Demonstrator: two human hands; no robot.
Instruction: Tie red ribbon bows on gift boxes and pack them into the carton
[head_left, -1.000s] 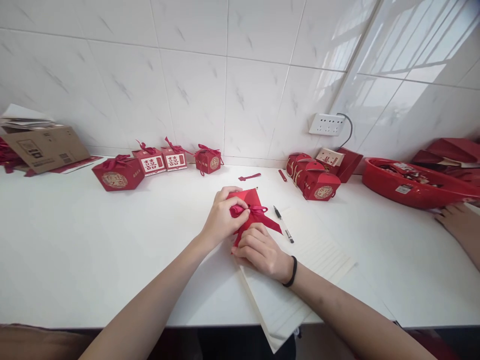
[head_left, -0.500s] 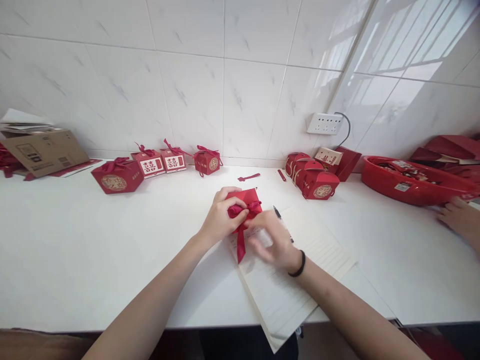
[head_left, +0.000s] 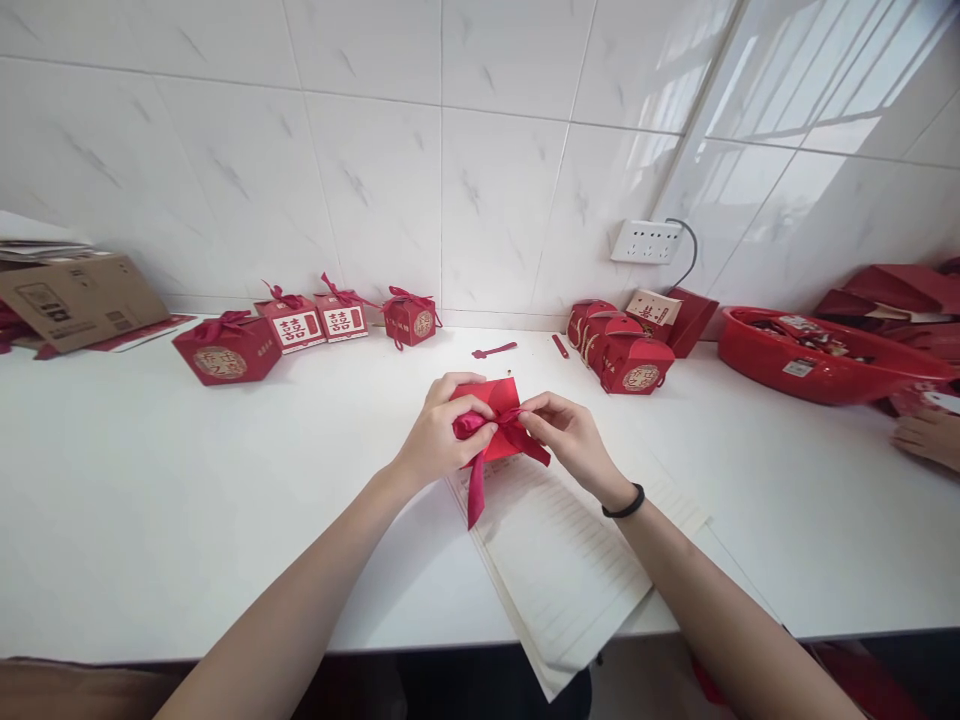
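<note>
A small red gift box point(head_left: 491, 393) rests at the far end of the notebook point(head_left: 566, 580), with a dark red ribbon point(head_left: 476, 490) tied in a bow on top. My left hand point(head_left: 448, 428) wraps the box's left side and pinches the bow's left loop between thumb and fingertips. On the other side, my right hand point(head_left: 574, 440) pinches the bow's right loop near the knot. One ribbon tail hangs down toward me over the paper; another points right, beneath my right fingers. The left hand covers part of the box.
Finished-looking red boxes with bows point(head_left: 229, 350) stand at the back left, beside a cardboard piece point(head_left: 82, 300). Several more red boxes point(head_left: 634, 360) line the back right. A red basin point(head_left: 817, 370) holds small packets. Another person's hand point(head_left: 930, 437) is at the right edge.
My right hand has gone from a blurred motion over the ribbon to pinching the right loop. A ribbon tail now shows at the right. The other person's hand has shifted slightly.
</note>
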